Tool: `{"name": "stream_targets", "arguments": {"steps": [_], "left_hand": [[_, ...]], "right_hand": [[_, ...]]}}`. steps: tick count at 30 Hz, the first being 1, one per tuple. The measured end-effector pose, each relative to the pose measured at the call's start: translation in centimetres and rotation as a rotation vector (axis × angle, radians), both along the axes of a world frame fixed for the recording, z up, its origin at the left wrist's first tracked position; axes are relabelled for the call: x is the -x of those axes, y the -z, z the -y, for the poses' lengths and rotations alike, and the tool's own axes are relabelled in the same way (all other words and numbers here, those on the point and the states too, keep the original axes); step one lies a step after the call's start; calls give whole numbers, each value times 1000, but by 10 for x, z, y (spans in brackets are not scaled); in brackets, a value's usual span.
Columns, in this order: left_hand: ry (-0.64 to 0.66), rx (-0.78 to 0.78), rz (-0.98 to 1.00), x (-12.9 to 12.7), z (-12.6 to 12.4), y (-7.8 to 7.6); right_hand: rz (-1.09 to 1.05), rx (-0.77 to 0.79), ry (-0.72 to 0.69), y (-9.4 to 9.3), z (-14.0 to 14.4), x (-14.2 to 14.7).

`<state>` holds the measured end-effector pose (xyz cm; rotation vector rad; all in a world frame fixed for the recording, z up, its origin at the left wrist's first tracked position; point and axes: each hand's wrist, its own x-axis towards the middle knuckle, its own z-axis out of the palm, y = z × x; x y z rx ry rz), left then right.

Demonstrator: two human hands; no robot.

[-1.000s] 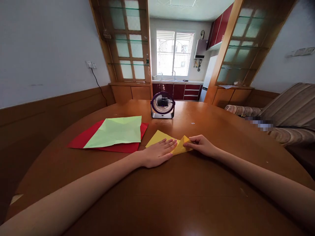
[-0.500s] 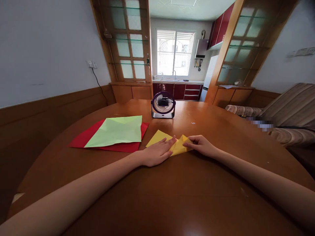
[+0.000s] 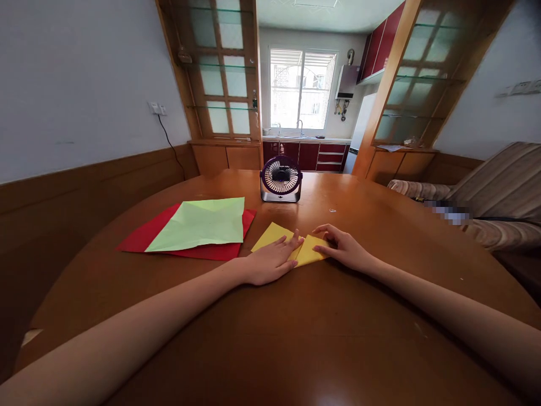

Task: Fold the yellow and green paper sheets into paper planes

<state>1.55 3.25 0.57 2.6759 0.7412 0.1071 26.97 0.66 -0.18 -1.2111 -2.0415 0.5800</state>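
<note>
A folded yellow paper (image 3: 307, 250) lies on the round wooden table (image 3: 296, 338) in front of me. My left hand (image 3: 270, 261) rests flat on its left part, fingers spread, pinning it down. My right hand (image 3: 344, 246) lies on the paper's right end, fingers stretched out and pressing the folded flap flat. Part of the paper is hidden under both hands.
A light green sheet (image 3: 200, 223) lies on top of a red sheet (image 3: 139, 239) to the left. A small purple desk fan (image 3: 281, 179) stands beyond the yellow paper. A striped sofa (image 3: 499, 197) sits to the right of the table.
The raised yellow flap that my right hand pinched has been laid down flat. My right hand has opened and now presses on it. My left hand stays in place.
</note>
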Motion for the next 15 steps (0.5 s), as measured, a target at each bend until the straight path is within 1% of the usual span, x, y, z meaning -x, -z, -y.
{"name": "stream_targets", "arguments": {"steps": [4, 7, 12, 15], "left_hand": [[-2, -10, -11, 0, 1, -1], [-6, -13, -37, -1, 2, -3], [-2, -34, -31, -1, 2, -2], [-1, -43, -22, -1, 1, 0]], "right_hand": [[-91, 92, -33, 0, -5, -1], [-111, 132, -29, -1, -6, -1], [-12, 60, 33, -2, -4, 1], [17, 19, 13, -1, -2, 2]]}}
